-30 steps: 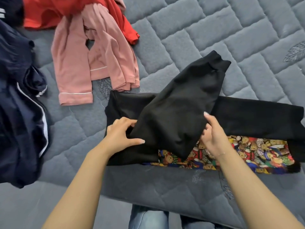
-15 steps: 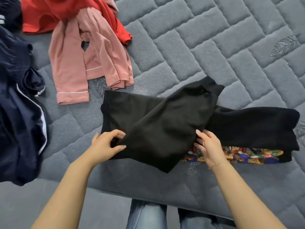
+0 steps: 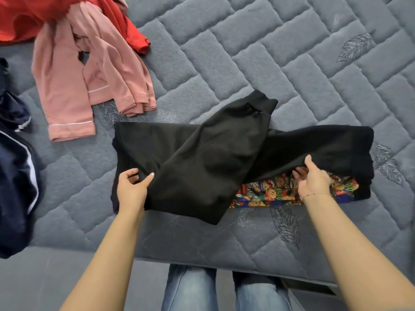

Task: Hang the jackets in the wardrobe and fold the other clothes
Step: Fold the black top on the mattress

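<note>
the person stands at the edge of a bed with a grey quilted mattress (image 3: pixel 258 63), part-way through folding a black garment (image 3: pixel 202 167) that lies near the front edge. it is already gathered into a long band running left to right, with one sleeve, cuff outward, laid diagonally across it. a strip of bright bear-print fabric (image 3: pixel 276 194) shows along its lower right edge; whether that is the garment's own printed side or a separate piece underneath cannot be told.

the left hand (image 3: pixel 132 189) has its grip pinched on the black cloth at the band's left end, thumb on top and fingers tucked beneath. the right hand (image 3: pixel 314 178) pinches the lower edge of the band toward the right, thumb over the black cloth and fingers curled under it above the print.

as a judgement, the task is early. this one piece is mid-fold and not yet a compact stack; the sleeve and the long band probably need another fold or two. still unfolded are a pink top (image 3: pixel 74 86) lying loose at the upper left, a red garment (image 3: pixel 33 16) bunched partly under it, and a navy garment with white piping (image 3: pixel 15 176) heaped at the left edge, possibly a jacket. no wardrobe or hanger is in view, and no finished folded pile shows.
</note>
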### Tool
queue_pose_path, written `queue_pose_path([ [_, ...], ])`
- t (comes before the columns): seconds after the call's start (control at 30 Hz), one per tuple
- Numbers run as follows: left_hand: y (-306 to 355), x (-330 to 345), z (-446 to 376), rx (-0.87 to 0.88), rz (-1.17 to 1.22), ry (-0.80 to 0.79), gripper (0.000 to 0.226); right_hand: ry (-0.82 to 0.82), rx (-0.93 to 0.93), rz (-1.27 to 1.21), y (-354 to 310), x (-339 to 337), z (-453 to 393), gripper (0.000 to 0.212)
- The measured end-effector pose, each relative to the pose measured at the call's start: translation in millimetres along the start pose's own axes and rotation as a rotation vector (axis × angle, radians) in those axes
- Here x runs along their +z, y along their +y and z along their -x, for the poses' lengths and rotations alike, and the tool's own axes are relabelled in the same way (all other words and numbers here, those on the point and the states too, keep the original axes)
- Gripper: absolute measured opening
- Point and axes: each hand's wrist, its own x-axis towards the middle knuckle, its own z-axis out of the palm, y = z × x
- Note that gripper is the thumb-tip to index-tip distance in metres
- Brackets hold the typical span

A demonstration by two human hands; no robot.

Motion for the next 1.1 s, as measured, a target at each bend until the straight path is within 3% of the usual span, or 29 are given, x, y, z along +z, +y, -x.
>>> queue_pose_path([
  [0.1,1,4,15,0.128,-0.311,0.161,0.050,-0.021,0.136,0.071,3,-19,-8,0.035],
  [0.2,16,25,47,0.459,-0.490,0.273,0.043,-0.030,0.190,0.096,14,-43,-8,0.039],
  [0.33,45,91,99,0.939,-0.543,-0.015,0.035,-0.127,0.141,-0.049,6,-63,-9,0.036],
  [0.43,64,155,122,1.174,-0.654,-0.262,0.021,-0.152,0.127,-0.187,-21,-73,-23,0.031],
  [0.6,82,254,130,1.188,-0.985,-0.551,0.042,-0.287,0.138,-0.342,-73,-80,-64,0.036],
  [0.67,79,280,131,1.160,-1.118,-0.537,0.043,-0.345,0.139,-0.353,-93,-80,-79,0.032],
  [0.73,78,294,130,1.151,-1.086,-0.458,0.031,-0.400,0.163,-0.310,-113,-80,-93,0.029],
  [0.83,84,300,126,1.124,-0.803,-0.424,0.011,-0.530,0.201,-0.098,-141,-83,-111,0.023],
  [0.9,90,299,120,1.121,-0.695,-0.533,0.009,-0.610,0.224,0.099,-153,-91,-121,0.022],
  [1.0,95,294,109,1.066,-0.750,-0.678,0.013,-0.574,0.151,0.513,-157,-112,-138,0.025],
  [1.1,99,297,92,1.055,-0.922,-0.603,0.021,-0.638,0.167,0.505,-154,-120,-149,0.021],
])
